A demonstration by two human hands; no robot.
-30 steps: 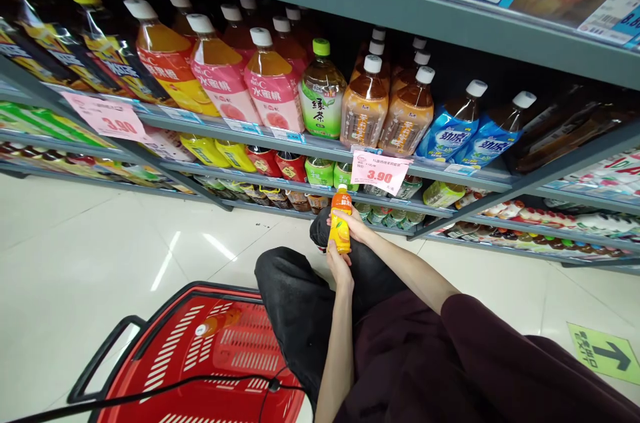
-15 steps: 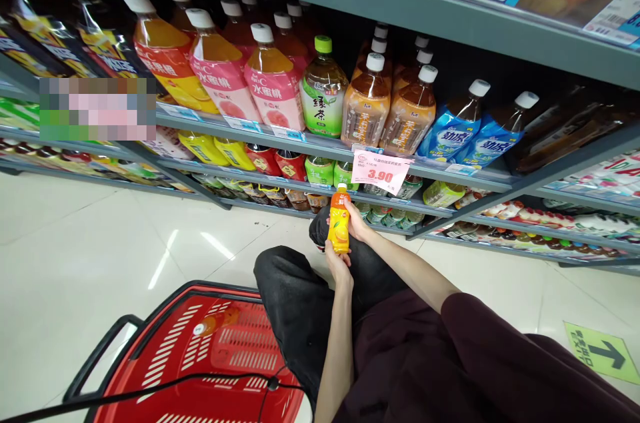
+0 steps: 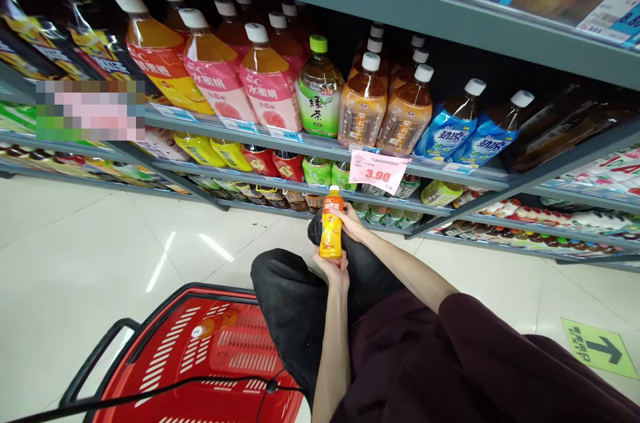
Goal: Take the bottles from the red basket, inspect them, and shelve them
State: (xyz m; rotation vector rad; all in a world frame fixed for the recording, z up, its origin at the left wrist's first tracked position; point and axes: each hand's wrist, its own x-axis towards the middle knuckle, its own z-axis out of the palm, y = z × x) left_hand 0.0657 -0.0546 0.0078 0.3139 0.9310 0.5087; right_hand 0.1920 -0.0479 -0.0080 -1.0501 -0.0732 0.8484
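Small orange juice bottle (image 3: 331, 224) upright, clasped at base by left hand (image 3: 334, 268) and near cap by right hand (image 3: 351, 223), red basket (image 3: 165, 370) near left, shelf (image 3: 310, 143) far behind.

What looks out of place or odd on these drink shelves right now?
One thing: a single green tea bottle stands alone between the pink peach bottles and brown tea bottles. Nothing looks spilled or damaged; the orange bottle in both hands is upright.

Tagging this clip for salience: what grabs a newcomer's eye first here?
Dead centre, the small orange bottle, upright, with the left hand at its base and the right hand at its neck. Behind it, shelves of big drink bottles with a pink price tag. Lower left, a red basket on the floor.
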